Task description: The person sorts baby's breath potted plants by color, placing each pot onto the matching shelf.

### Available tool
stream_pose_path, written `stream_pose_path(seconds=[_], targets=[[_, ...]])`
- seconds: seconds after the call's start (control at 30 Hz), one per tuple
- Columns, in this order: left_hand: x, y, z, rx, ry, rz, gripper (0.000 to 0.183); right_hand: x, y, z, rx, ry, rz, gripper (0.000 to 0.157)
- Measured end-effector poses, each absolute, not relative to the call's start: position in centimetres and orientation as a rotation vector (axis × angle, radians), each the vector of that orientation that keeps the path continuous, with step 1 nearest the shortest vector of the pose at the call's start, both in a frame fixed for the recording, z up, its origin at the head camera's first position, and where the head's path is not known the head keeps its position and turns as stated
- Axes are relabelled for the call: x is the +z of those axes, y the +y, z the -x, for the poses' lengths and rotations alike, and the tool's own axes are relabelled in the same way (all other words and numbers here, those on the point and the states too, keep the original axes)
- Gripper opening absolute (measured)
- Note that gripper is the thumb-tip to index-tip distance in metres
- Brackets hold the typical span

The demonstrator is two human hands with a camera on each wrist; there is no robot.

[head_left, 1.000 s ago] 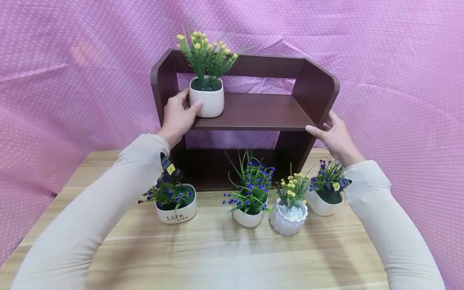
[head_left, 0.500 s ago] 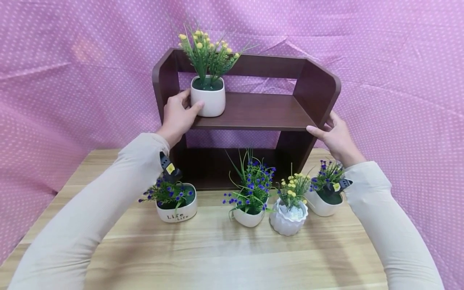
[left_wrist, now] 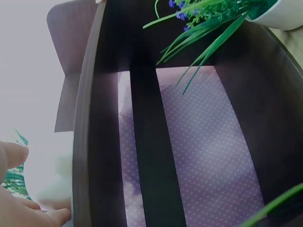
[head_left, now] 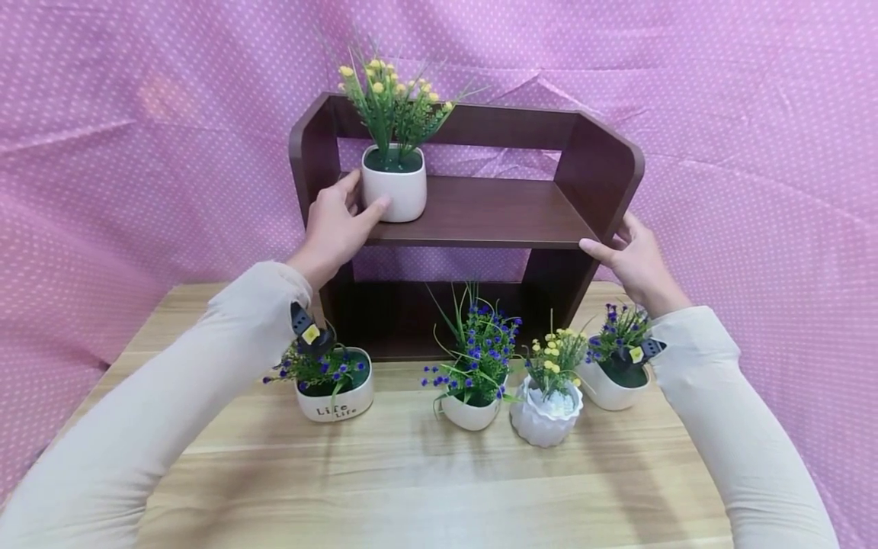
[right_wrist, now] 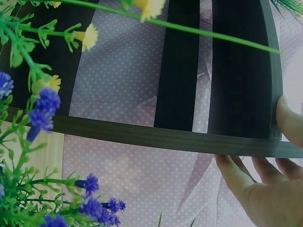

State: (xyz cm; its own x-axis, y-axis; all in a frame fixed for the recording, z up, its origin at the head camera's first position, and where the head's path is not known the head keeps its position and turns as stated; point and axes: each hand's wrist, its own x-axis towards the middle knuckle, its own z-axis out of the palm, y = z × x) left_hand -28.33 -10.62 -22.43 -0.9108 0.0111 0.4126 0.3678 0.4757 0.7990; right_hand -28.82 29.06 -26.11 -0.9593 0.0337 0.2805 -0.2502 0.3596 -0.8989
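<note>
The left hand (head_left: 334, 226) is gripping a yellow-flowered pot (head_left: 403, 192) standing near the upper shelf's (head_left: 497, 212) front-left corner; the right hand (head_left: 638, 265) is clasping the rack's (head_left: 598, 171) right side. A lettered pot (head_left: 336, 404) is standing on the worktop (head_left: 439, 488).

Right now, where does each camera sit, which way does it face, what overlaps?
Head: worn on head, facing forward and down at the brown two-tier shelf and table; both sleeves, left grip and right grip show.
Left wrist: worn there, facing the shelf's lower tier; part of the left grip shows lower left, by a white flowerpot.
Right wrist: worn there, facing the shelf's right panel edge-on; part of the right grip shows at right.
Overlap: both wrist views show polka-dot cloth behind the shelf.
</note>
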Motion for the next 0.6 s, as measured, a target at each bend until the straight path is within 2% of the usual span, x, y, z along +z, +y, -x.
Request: stream_pose_path(seconds=[0.6], targets=[[-21.6,-13.1,22.9,-1.491,-2.362,0.552,0.067,-26.1,29.2,29.0,1.648,-2.36,-0.211,0.07]])
